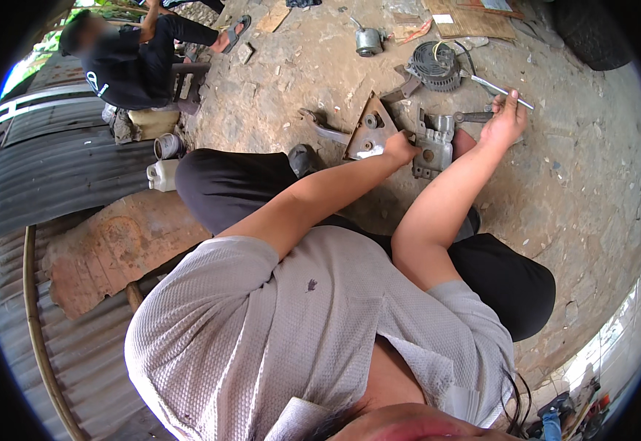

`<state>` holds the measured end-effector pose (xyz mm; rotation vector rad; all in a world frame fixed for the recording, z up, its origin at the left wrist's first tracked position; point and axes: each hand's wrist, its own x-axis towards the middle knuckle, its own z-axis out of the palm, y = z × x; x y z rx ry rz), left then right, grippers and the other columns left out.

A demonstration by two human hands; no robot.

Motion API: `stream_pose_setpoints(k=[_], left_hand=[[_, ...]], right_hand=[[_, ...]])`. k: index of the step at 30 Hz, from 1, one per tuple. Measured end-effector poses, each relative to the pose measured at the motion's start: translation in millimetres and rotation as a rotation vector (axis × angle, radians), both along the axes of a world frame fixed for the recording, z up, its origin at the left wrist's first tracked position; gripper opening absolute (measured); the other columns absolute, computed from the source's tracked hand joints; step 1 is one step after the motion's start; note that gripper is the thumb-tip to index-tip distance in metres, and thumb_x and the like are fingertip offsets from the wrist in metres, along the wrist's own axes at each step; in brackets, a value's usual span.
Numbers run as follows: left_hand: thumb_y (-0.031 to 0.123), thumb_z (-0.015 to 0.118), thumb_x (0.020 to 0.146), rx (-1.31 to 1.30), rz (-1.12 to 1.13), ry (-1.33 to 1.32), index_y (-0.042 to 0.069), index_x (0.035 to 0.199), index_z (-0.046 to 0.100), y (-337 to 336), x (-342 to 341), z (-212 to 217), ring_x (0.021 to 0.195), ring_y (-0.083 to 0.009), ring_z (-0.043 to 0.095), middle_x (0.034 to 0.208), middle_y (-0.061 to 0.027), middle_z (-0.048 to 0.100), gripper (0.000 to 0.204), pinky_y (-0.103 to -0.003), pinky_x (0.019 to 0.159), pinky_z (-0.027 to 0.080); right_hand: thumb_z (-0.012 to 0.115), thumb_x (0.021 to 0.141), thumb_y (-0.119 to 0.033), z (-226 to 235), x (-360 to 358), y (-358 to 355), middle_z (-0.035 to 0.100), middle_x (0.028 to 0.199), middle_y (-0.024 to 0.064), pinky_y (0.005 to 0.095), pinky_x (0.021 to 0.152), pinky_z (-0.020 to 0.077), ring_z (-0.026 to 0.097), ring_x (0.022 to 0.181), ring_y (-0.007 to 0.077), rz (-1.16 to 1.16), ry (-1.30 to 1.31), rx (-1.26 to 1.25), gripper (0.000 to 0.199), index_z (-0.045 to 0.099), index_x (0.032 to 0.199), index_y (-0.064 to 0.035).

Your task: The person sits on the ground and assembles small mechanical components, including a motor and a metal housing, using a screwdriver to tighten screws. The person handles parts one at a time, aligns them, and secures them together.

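Observation:
My right hand is closed around a thin silver rod, which slants across the fingers. At the left edge of a grey metal bracket with a round hole, my left hand is closed, its fingertips partly hidden. Just left of that hand is a rusty triangular metal plate with round fittings. A dark metal bar with a rounded end lies between the bracket and my right hand. Beyond them sits a round finned motor part with loose wires.
A small cylindrical motor and a wooden board lie farther off on the rough ground. Another person sits at the far left. Near my left knee are a white jug, a can and corrugated metal sheets.

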<state>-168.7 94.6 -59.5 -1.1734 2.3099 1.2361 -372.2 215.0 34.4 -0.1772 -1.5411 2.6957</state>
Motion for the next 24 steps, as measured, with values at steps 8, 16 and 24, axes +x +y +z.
stream_pose_setpoints(k=[8,16,24], left_hand=[[0.046,0.081,0.078,0.027,-0.381,0.064,-0.004,0.137,0.055,-119.0,34.7,44.5,0.115,-0.0308,0.067,0.124,-0.0227,0.068,0.081,-0.036,0.099,0.051],[0.054,0.075,0.083,-0.174,-0.648,-0.157,-0.003,0.137,0.055,-233.8,94.3,196.6,0.113,-0.0351,0.067,0.121,-0.0244,0.069,0.081,-0.039,0.099,0.051],[0.054,0.073,0.084,-0.289,-0.587,-0.039,0.0,0.139,0.055,-286.8,108.9,250.1,0.112,-0.036,0.067,0.12,-0.0241,0.069,0.08,-0.04,0.098,0.052]], right_hand=[[0.067,0.098,-0.022,9.3,4.4,-37.8,0.065,0.076,0.0027,0.0244,0.06,0.0381,0.056,0.066,0.01,0.125,0.026,0.005,0.021,0.069,0.099,-0.0013],[0.068,0.098,-0.027,33.4,7.6,-74.2,0.066,0.077,0.0017,0.0238,0.063,0.0389,0.052,0.067,0.0077,0.31,0.123,0.169,0.027,0.07,0.103,-0.0004],[0.072,0.096,-0.031,66.4,42.4,-112.4,0.067,0.087,0.0015,0.0263,0.078,0.0452,0.057,0.081,0.0115,0.505,0.235,0.42,0.031,0.073,0.103,-0.001]])
